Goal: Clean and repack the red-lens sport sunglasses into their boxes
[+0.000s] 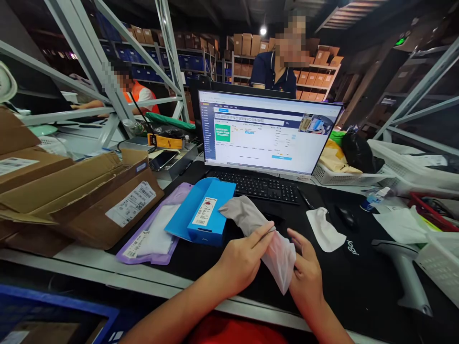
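Observation:
My left hand (239, 260) is closed in a pinch on a grey fabric item in a thin translucent bag (263, 236), low in the middle of the black desk mat (358, 277). My right hand (304, 270) touches the bag's lower end from the right, fingers curled against it. Just left of the hands lies an open blue box (204, 210) with a barcode label. A purple-edged flat pouch (154, 234) rests beside the box.
A monitor (265, 131) and keyboard (260, 185) stand behind the hands. An opened cardboard carton (82, 196) sits left. A white wrapper (324, 229), a mouse (346, 216), a barcode scanner (409, 272) and white baskets (441, 260) are right. Two people are beyond the desk.

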Demonstrator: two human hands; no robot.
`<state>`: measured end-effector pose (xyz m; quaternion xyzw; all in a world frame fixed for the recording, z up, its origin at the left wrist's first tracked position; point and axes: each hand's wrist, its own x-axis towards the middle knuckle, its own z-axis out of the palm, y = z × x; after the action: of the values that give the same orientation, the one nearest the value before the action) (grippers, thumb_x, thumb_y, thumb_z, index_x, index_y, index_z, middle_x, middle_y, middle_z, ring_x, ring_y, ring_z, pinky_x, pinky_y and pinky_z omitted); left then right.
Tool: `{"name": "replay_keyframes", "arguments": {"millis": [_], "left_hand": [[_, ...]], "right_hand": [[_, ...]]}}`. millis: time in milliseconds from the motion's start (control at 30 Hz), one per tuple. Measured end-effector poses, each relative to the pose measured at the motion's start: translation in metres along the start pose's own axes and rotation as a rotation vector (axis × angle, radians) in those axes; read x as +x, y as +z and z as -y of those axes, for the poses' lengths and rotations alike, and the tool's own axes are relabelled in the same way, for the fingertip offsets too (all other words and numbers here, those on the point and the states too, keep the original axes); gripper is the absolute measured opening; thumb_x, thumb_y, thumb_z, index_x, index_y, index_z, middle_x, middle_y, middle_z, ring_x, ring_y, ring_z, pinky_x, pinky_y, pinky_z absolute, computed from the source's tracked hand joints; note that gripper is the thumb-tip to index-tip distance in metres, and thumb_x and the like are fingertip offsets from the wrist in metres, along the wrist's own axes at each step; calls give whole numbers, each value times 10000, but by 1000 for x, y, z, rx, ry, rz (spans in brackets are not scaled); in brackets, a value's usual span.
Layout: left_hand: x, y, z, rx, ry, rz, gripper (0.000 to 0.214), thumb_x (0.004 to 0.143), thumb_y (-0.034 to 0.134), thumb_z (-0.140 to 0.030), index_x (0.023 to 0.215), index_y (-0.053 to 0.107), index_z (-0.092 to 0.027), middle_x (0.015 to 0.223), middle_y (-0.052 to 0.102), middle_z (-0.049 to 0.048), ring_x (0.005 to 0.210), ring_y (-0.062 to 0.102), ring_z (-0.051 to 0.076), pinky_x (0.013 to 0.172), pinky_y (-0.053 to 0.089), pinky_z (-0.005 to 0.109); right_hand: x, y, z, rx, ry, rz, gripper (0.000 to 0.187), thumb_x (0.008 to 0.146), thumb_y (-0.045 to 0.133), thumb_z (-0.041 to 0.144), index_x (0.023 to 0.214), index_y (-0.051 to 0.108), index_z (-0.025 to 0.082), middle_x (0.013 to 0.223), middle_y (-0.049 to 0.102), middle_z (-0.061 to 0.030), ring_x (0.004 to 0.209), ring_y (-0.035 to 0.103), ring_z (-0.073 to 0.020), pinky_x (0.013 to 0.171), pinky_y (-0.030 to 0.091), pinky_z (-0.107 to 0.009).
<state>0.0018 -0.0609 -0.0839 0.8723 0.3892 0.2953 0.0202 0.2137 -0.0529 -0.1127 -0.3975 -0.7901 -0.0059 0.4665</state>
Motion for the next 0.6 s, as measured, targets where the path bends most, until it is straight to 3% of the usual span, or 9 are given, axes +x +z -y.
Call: {"name": "replay_keyframes", "arguments": {"millis": [133, 300, 367, 433, 500, 600], "left_hand": [[4, -4, -5, 2, 8, 19, 697, 845, 386, -28, 1526, 292, -140, 1602, 346, 159, 1303, 578, 246, 1011, 559, 358], [7, -8, -14, -27, 126, 57, 624, 889, 401, -68, 1506, 321, -115, 1592, 365, 164, 1308, 573, 240, 986, 573, 331], [7, -6, -15, -8, 165, 63, 576, 918, 407, -98, 1490, 339, -97, 1568, 400, 179, 1270, 603, 247, 952, 592, 334], [5, -3, -14, 3, 184, 44, 555, 934, 409, -110, 1484, 341, -91, 1543, 433, 192, 1246, 621, 253, 916, 606, 336], [3, 2, -12, -31, 231, 2, 547, 948, 410, -102, 1489, 331, -115, 1515, 477, 174, 1247, 620, 230, 906, 605, 307], [-2, 12, -12, -86, 311, -97, 533, 962, 429, -83, 1479, 334, -174, 1440, 564, 127, 1226, 628, 175, 885, 595, 246]], "right_hand": [[12, -1, 3, -71, -69, -25, 142, 911, 616, 169, 991, 729, 203, 1474, 471, -156, 1341, 482, -339, 1029, 474, -571], [27, -1, 14, -167, -110, -82, 193, 906, 545, 65, 864, 676, 200, 1443, 544, -124, 1368, 464, -321, 1105, 367, -610], [32, 1, 12, -100, -201, -50, 232, 894, 502, 23, 869, 668, 184, 1384, 595, -136, 1341, 502, -301, 1115, 387, -577], [36, 5, 5, 32, -278, 0, 230, 884, 498, 28, 877, 671, 179, 1285, 652, -134, 1236, 592, -264, 1057, 482, -498], [38, 9, -2, 168, -258, 51, 207, 881, 518, 65, 900, 685, 186, 1170, 688, -118, 1081, 667, -219, 912, 579, -383], [39, 15, -8, 279, -158, 108, 181, 864, 542, 109, 828, 694, 201, 1021, 700, -90, 930, 691, -193, 711, 598, -284]]}}
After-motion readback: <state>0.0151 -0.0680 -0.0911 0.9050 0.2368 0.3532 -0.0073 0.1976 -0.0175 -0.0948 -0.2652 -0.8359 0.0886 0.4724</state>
